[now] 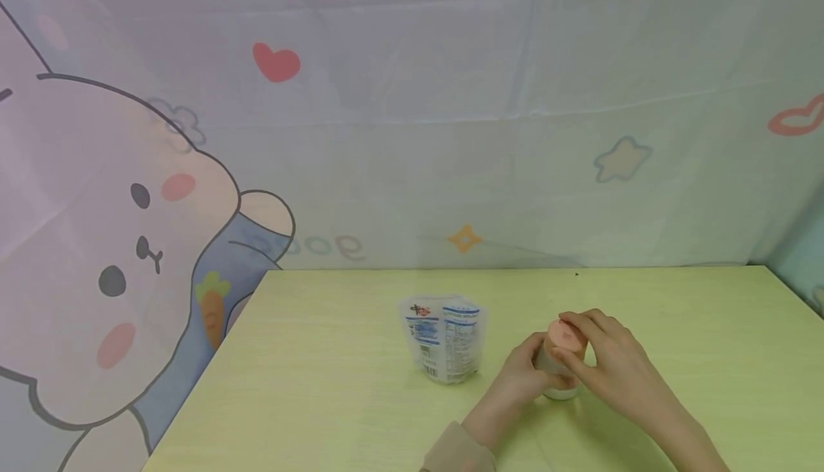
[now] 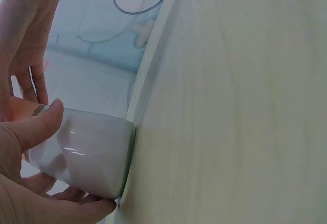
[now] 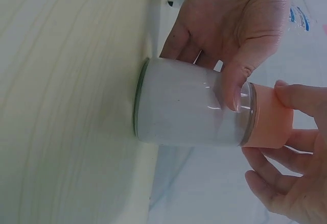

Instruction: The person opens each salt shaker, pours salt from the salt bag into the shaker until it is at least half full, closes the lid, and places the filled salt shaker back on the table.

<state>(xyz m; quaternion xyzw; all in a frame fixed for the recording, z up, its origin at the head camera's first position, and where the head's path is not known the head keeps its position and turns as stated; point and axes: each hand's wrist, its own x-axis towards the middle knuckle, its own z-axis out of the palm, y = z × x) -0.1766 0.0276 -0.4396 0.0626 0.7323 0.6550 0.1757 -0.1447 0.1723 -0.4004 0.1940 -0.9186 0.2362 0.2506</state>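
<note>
A clear glass jar [image 3: 179, 104] with white contents stands upright on the table, an orange-pink lid [image 1: 566, 335] on its top. My left hand [image 1: 523, 373] grips the jar's body, thumb on the near side and fingers round the other, as the left wrist view shows on the jar [image 2: 97, 150]. From the right, my right hand [image 1: 611, 357] holds the lid between thumb and fingers; the same lid [image 3: 271, 116] shows in the right wrist view. A plastic pouch [image 1: 447, 340] with blue and red print stands to the left of both hands.
The pale yellow-green table [image 1: 309, 386] reaches back to a hanging cloth [image 1: 412, 121] printed with hearts, stars and a cartoon rabbit. A small dark speck [image 1: 576, 274] lies near the table's back edge.
</note>
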